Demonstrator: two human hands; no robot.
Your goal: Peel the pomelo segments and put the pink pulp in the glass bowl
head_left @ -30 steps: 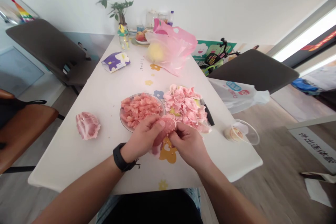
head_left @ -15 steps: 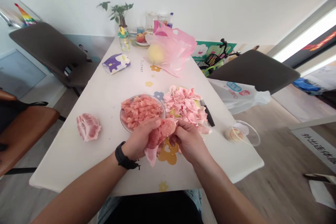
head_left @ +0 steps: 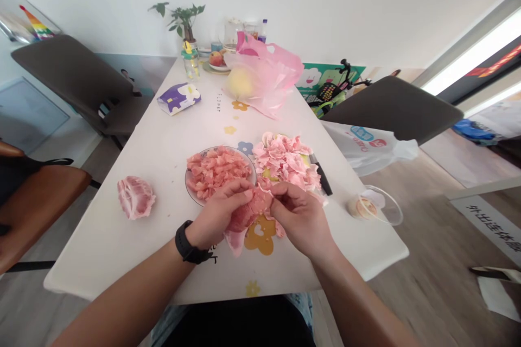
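Just in front of the round plate (head_left: 191, 187), one pink pomelo segment (head_left: 250, 211) sits between the person's two hands, held above the worktop (head_left: 122, 249) rather than resting on it. The left hand (head_left: 215, 217) and the right hand (head_left: 301, 222) each have a closed grip on it, curling in from either side, and their fingertips (head_left: 266, 191) nearly meet on top. One pale flap of membrane (head_left: 235, 242) hangs from the segment below the left hand, and one black watch (head_left: 187, 242) circles the left wrist.

The plate itself holds one heap of torn pink pulp (head_left: 217, 172). Just right of the plate lies one larger pile of pale pink peel (head_left: 285, 157), and beside that pile is one black-handled knife (head_left: 321, 175). Farther right of the plate, near the worktop's edge, one clear plastic cup (head_left: 376, 206) lies tipped on its side. Well left of the plate rests one peeled chunk of pomelo (head_left: 135, 198). Well beyond the plate stand one pink plastic bag (head_left: 266, 78) with one yellow pomelo (head_left: 240, 82) inside it, one tissue pack (head_left: 178, 98) and one potted plant (head_left: 183, 21).
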